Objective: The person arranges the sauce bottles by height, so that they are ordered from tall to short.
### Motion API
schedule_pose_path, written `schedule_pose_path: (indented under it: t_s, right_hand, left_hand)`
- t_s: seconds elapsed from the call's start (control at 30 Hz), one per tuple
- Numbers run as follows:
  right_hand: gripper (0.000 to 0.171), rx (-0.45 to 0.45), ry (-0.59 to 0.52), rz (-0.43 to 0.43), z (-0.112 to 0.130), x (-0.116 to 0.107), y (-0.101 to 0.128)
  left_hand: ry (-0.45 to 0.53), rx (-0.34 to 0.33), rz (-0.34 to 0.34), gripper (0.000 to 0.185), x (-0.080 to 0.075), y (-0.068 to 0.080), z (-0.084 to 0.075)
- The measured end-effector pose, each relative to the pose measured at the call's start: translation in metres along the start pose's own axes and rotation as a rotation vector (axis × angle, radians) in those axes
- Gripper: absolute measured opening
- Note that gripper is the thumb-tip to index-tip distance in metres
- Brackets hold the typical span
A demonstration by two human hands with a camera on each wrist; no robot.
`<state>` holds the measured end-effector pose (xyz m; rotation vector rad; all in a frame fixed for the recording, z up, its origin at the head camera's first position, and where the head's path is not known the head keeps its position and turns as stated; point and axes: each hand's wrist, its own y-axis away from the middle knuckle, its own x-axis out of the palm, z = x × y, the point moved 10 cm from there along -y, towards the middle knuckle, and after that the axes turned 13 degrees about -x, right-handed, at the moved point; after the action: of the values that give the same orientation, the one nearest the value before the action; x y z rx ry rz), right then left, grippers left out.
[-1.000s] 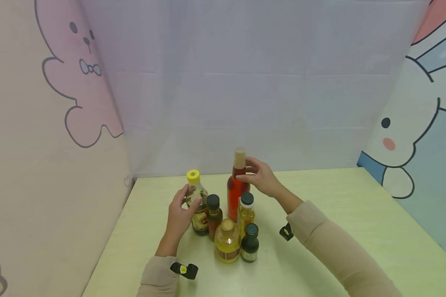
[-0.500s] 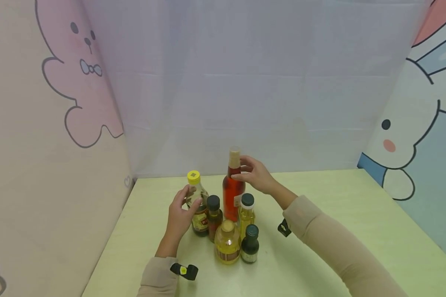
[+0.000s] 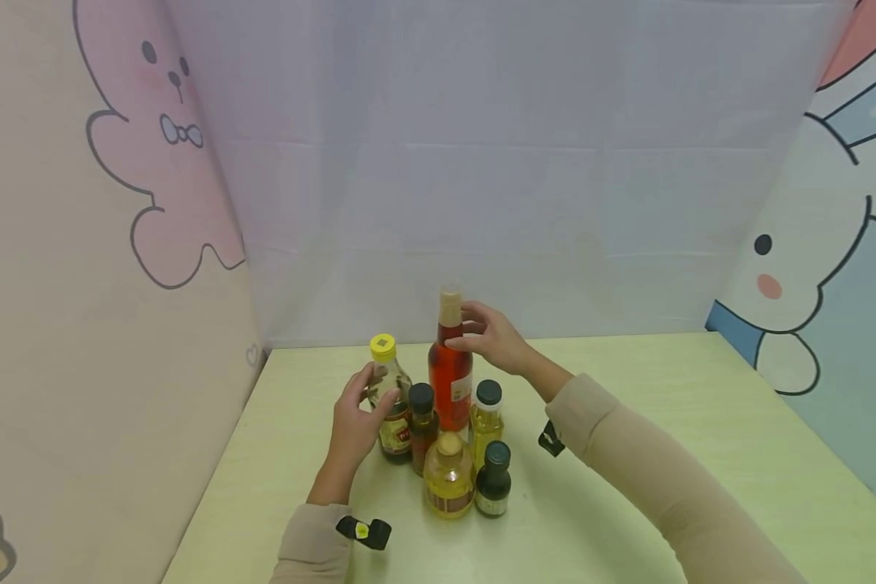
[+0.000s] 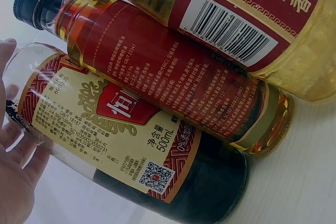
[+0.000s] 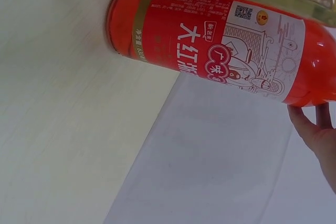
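Note:
My left hand (image 3: 368, 397) grips the yellow-capped bottle (image 3: 388, 405) around its shoulder, thumb in front and fingers behind; its red and gold label (image 4: 105, 145) fills the left wrist view, with my fingers (image 4: 16, 156) on the glass. My right hand (image 3: 461, 328) holds the neck of the tall red bottle (image 3: 450, 373), which stands upright at the back of the cluster. The red bottle (image 5: 220, 40) also shows in the right wrist view, with my fingertips (image 5: 315, 135) near its shoulder.
Several smaller bottles stand close together on the pale green table (image 3: 628, 487): a dark-capped brown one (image 3: 422, 422), a yellow one with a dark cap (image 3: 487, 418), a squat yellow one (image 3: 448, 483) and a small dark one (image 3: 494, 483). Printed screens wall off the left, back and right.
My right hand has slid the tall red bottle leftward, closer behind the brown bottle. The left hand and its bottle have stayed in place.

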<state>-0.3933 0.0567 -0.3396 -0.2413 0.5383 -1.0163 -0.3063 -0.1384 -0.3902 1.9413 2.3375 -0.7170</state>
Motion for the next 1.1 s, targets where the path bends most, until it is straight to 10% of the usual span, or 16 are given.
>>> schedule_pose_path:
  t_s: [0.9,1.1]
  right_hand:
    - [0.055,-0.004,0.021,0.051,-0.007,0.015,-0.028]
    - [0.057,0.015,0.056,0.056,-0.005,0.020,-0.034]
  left_hand:
    - [0.018,-0.007,0.009,0.048,0.002,0.000,-0.002]
    - [0.018,-0.008,0.001,0.047,-0.004,0.007,-0.023]
